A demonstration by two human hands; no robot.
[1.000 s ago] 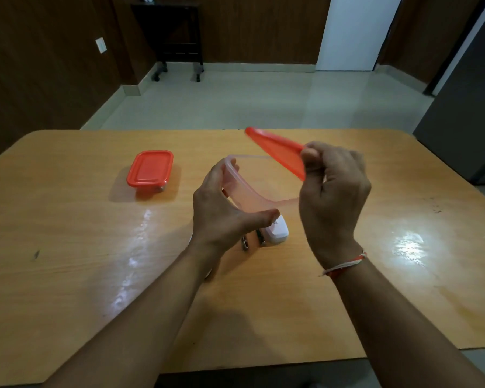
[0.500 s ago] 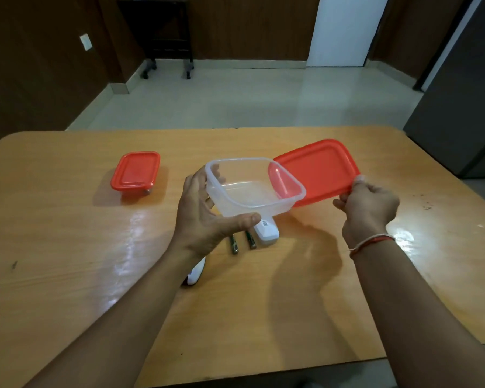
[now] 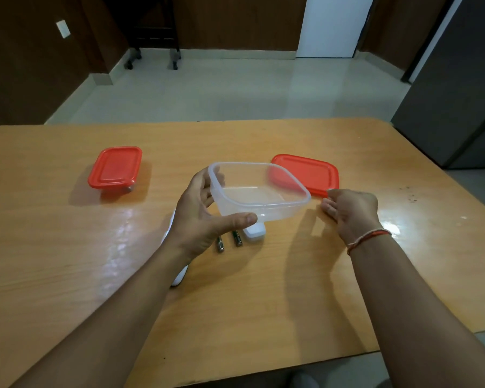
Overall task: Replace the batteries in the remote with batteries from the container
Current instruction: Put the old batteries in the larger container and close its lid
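Observation:
My left hand grips a clear, empty plastic container by its near left side and holds it above the table. Its red lid lies flat on the table behind and to the right. My right hand pinches the lid's near right corner. Two batteries lie side by side on the table below the container. A small white piece lies next to them. The white remote is mostly hidden under my left wrist and forearm.
A second container with a red lid stands closed at the back left of the wooden table. Grey cabinets stand off the table's right side.
My right hand pulled the red lid off the container, swung it to the right and lowered it onto the table. My left hand kept hold of the container and levelled it.

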